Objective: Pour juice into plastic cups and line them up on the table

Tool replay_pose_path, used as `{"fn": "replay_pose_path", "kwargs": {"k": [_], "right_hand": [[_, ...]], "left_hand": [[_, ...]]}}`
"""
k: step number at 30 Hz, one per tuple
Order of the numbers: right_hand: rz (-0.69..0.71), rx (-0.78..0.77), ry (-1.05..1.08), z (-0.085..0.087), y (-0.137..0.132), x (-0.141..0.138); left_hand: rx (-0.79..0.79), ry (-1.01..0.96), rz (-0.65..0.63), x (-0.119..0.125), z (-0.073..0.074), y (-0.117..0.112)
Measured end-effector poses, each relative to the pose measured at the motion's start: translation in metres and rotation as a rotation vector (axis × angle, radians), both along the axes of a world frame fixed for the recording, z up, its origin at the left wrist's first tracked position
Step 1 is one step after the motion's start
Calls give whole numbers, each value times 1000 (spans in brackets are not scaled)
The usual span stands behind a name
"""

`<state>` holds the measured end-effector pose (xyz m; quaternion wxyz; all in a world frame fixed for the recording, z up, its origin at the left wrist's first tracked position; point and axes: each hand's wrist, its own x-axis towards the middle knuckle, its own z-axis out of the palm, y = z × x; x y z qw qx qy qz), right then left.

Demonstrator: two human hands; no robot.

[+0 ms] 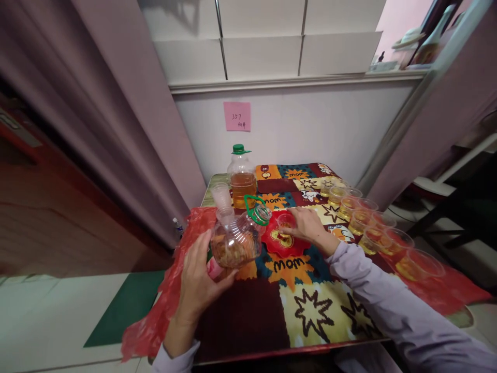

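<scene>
Sleeve (396, 308), cup (286, 221) in R fingers (302, 216), part-full btl (237, 246) in L fingers (201, 251)

"Item one?"
"Clear ribbed plastic bottle (237, 242), green collar and handle, liquid inside, mouth open; tilted in the left hand (199, 274), mouth towards the right hand (311, 228)."
"Item two?"
"Small clear plastic cup (286, 221), held in the right hand's fingers, near the bottle's mouth; contents unclear."

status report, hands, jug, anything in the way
Left hand holding tilted jug. Right hand on cup at red dish. Jug mouth towards cup, nothing seen between.
</scene>
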<state>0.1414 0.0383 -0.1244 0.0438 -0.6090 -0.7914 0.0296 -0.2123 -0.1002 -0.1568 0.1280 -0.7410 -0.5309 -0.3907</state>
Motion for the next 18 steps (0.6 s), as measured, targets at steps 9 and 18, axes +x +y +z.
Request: {"fn": "replay_pose_path", "kwargs": {"k": [9, 18], "right_hand": [[1, -22, -4, 9, 5, -14], [-71, 128, 343, 57, -29, 57]], "left_hand": [[-8, -13, -3, -2, -1, 0], [-1, -17, 6, -9, -2, 3]]}}
